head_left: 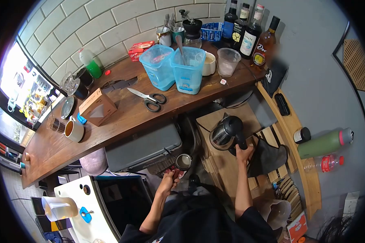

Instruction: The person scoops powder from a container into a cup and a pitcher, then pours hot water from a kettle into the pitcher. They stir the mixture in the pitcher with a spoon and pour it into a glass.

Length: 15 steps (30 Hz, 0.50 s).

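My right hand point(244, 154) is closed around the handle of an electric kettle point(223, 135) with a black lid, over the wooden bench at right. My left hand point(171, 180) is closed low in front of my body, fingers curled at the near side of a small round mug point(183, 161) with a pale inside. The fingers seem to grip the mug, though the exact hold is hard to see. A thin dark stick-like piece shows at the mug's far left side. Something red and white lies beneath the mug, too small to name.
On the wooden counter point(109, 139) lie scissors point(150, 98), near two blue plastic tubs point(186, 75), a cardboard box point(98, 107) and a mug point(74, 130). Glass bottles point(250, 36) line the back right. A grey bin point(144, 148) stands beneath. A green flask point(326, 143) is at right.
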### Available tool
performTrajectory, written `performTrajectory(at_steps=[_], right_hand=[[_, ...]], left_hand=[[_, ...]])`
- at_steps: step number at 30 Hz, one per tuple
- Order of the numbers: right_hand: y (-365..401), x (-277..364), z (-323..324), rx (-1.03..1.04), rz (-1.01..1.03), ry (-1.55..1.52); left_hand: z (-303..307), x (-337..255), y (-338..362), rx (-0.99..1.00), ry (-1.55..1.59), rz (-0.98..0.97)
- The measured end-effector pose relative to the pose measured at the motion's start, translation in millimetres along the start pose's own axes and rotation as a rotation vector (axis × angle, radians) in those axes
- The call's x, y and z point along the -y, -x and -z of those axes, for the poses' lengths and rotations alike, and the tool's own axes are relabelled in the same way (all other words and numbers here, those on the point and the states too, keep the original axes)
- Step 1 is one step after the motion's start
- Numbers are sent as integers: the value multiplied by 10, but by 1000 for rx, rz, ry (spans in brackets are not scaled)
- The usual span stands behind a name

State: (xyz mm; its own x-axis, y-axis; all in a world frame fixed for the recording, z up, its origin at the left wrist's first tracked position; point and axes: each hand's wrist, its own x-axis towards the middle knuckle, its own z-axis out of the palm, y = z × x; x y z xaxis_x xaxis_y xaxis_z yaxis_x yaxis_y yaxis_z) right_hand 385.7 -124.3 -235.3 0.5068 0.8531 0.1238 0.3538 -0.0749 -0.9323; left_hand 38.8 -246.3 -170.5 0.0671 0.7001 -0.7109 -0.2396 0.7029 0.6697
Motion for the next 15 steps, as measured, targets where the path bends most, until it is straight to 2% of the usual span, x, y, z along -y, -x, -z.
performTrajectory(at_steps=[6, 10, 12, 15], right_hand=[[26, 315, 2, -64, 101, -89], [32, 395, 84, 5, 93, -32], [35, 492, 95, -91, 174, -164], [-46, 493, 226, 4, 207, -125]], left_hand=[[33, -8, -18, 26, 55, 2], [-36, -10, -12, -9, 55, -42], [-69, -43, -5, -11, 63, -45], [-93, -56, 3, -40, 49, -45]])
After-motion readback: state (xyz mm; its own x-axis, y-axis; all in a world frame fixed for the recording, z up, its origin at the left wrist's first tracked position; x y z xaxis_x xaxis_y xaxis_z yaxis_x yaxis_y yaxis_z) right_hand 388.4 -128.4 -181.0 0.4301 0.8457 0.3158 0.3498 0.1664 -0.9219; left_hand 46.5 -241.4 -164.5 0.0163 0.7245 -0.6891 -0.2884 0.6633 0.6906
